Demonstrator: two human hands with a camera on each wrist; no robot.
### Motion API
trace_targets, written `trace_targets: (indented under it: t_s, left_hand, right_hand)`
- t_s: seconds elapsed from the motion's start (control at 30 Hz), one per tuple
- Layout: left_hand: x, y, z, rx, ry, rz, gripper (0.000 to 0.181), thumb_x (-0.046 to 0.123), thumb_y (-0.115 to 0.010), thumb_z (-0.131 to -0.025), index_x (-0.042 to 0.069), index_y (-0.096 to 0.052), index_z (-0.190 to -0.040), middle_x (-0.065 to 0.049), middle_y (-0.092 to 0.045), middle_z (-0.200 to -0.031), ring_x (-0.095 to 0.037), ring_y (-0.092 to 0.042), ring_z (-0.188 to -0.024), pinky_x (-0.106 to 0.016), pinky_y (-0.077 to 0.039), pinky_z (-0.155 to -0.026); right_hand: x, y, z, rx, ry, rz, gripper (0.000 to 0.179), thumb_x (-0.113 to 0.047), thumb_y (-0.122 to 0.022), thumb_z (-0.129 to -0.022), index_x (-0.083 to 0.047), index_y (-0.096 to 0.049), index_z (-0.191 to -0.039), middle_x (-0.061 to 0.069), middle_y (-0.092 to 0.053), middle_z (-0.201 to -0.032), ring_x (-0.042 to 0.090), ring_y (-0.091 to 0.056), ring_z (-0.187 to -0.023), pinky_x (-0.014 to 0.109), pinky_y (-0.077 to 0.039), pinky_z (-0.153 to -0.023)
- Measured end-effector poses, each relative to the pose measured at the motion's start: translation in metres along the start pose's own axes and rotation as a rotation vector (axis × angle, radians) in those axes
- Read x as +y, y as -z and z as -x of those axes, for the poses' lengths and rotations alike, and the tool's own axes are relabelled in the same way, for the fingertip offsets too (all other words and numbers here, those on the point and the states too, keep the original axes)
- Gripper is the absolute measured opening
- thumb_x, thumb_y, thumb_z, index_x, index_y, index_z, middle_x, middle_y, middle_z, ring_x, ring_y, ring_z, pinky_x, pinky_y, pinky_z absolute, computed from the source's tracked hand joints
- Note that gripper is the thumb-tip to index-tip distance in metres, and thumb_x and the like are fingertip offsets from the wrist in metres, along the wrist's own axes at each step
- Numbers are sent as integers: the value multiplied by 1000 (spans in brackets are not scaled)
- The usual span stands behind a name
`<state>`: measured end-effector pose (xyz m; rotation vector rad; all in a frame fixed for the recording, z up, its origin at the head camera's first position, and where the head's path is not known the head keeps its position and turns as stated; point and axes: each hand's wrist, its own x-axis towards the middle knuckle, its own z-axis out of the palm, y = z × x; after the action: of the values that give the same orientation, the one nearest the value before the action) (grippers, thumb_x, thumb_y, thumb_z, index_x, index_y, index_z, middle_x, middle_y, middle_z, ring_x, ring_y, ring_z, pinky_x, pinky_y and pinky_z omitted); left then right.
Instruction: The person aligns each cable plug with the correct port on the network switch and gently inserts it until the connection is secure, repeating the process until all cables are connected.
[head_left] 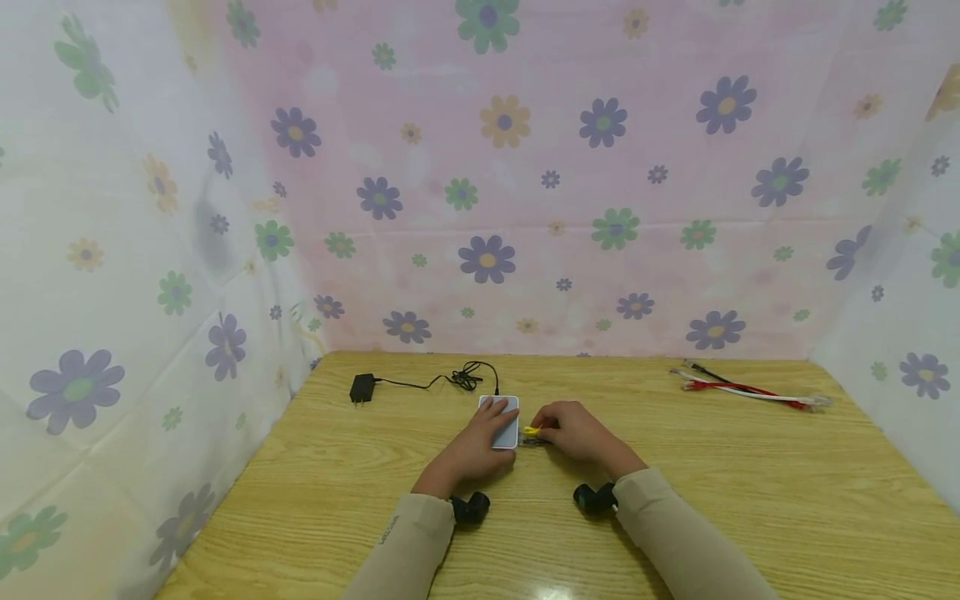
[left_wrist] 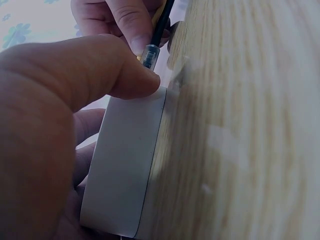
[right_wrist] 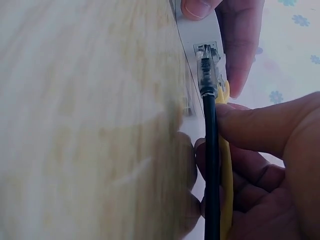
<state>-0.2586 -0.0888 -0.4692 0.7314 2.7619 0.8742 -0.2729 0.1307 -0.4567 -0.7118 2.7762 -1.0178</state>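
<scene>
A small white network switch (head_left: pixel 507 435) lies on the wooden table. My left hand (head_left: pixel 474 443) grips it, thumb at the near side and fingers over the top and far side. At its right end, a black network cable (right_wrist: pixel 212 165) has its clear plug at a port. Beside that, my right hand (head_left: pixel 576 432) pinches a yellow network cable (right_wrist: pixel 226 182) between thumb and fingers, close to its plug end. The yellow plug is mostly hidden behind the black one, so I cannot tell how far in it sits.
A black power adapter (head_left: pixel 362 387) lies at the back left, its tangled cord (head_left: pixel 465 379) running to the switch's far edge. Red, white and black network cables (head_left: pixel 750 390) lie at the back right. A flowered cloth (head_left: pixel 540 292) hangs behind the table.
</scene>
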Motion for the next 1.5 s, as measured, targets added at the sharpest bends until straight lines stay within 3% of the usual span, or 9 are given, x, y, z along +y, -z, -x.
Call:
trace_targets:
  t_s: [0.53, 1.5]
  left_hand:
    - [-2, -2, -1, 17, -27, -5, 67, 22, -60, -88, 16, -38, -151, -5, -21, -162, -31, -6, -152, -56, -32, -111]
    - [3, -5, 0, 50, -10, -17, 65, 23, -58, -86, 16, -40, -149, -3, -23, -161, -30, -8, -152, -53, -29, -114]
  right_hand:
    - [-1, -2, -2, 7, 25, 22, 16, -5, -61, -92, -12, -72, -102, 0, -70, -94, 14, -65, -89, 37, -52, -81]
    - [-4, -4, -4, -7, 57, 38, 17, -2, -60, -92, -10, -71, -102, 2, -69, -96, 16, -64, -89, 36, -52, -80]
